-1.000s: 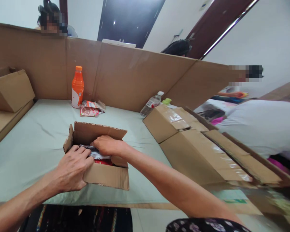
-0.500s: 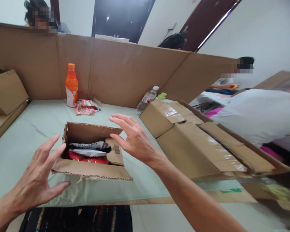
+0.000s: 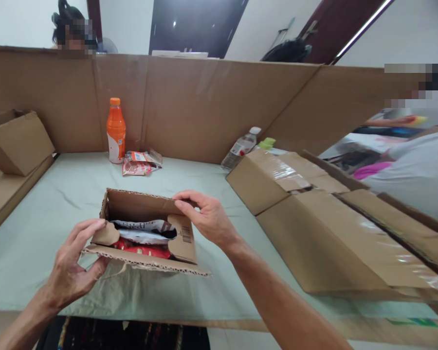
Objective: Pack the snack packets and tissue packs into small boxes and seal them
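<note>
A small cardboard box (image 3: 185,243) stands on the cloth-covered table in front of me, its top flaps up. Inside lie a white and dark printed packet (image 3: 140,233) and a red packet (image 3: 146,250). The short flaps at both ends are folded inward, the right one bearing a barcode. My left hand (image 3: 76,260) is at the box's left end, fingertips on the short flap and thumb by the near long flap. With thumb and fingers, my right hand (image 3: 208,214) pinches the far long flap near its right corner.
An orange drink bottle (image 3: 116,133) and an opened snack packet (image 3: 138,164) are at the back. A clear bottle (image 3: 241,149) leans near taped cardboard boxes (image 3: 314,238) on the right. Another open carton (image 3: 20,143) sits left. A cardboard partition (image 3: 204,107) runs behind; people are beyond it.
The left short flap has been folded inward over the packets. My left hand has closed onto that end, and my right hand has taken hold of the far flap. The view has shifted.
</note>
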`<act>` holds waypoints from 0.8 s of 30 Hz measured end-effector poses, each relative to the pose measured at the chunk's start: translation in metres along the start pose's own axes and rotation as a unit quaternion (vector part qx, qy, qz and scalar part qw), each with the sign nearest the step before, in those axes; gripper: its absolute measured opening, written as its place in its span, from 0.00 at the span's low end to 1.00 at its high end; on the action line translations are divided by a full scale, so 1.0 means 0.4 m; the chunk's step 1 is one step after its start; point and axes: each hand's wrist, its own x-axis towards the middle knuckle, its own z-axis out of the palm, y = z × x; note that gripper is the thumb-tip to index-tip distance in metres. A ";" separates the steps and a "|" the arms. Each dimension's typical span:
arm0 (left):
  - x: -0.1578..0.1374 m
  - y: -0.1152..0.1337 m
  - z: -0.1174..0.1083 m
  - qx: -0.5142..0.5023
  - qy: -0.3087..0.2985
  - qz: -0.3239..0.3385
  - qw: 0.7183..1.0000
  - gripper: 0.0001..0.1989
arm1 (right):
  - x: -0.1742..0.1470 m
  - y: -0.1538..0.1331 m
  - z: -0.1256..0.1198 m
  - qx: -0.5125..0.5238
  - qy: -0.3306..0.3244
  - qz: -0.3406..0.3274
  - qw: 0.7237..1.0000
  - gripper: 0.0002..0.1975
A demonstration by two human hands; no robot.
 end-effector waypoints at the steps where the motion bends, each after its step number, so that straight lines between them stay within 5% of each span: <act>1: -0.002 -0.001 0.006 0.010 0.026 -0.004 1.000 0.29 | -0.010 -0.002 -0.002 0.002 0.005 0.004 1.000 0.13; 3: -0.005 -0.004 0.017 0.004 0.058 -0.031 0.998 0.34 | -0.018 -0.003 -0.005 0.003 0.008 0.013 1.000 0.13; 5: -0.003 -0.009 0.022 -0.035 0.025 -0.058 0.997 0.37 | -0.012 0.003 -0.004 0.002 0.011 0.021 1.000 0.14; 9: 0.010 -0.017 0.013 -0.075 -0.074 -0.030 0.994 0.29 | 0.020 0.021 0.007 0.012 0.019 0.033 0.999 0.13; 14: 0.021 -0.023 0.010 -0.074 -0.079 -0.022 0.994 0.27 | -0.009 0.023 -0.003 0.033 -0.012 0.027 0.999 0.13; 19: 0.024 -0.032 0.044 -0.002 0.041 -0.044 0.998 0.27 | -0.121 0.017 -0.052 0.032 -0.151 -0.104 0.983 0.26; 24: 0.041 -0.048 0.065 -0.016 -0.035 -0.004 0.999 0.15 | -0.188 0.021 -0.042 -0.107 -0.154 -0.175 0.967 0.33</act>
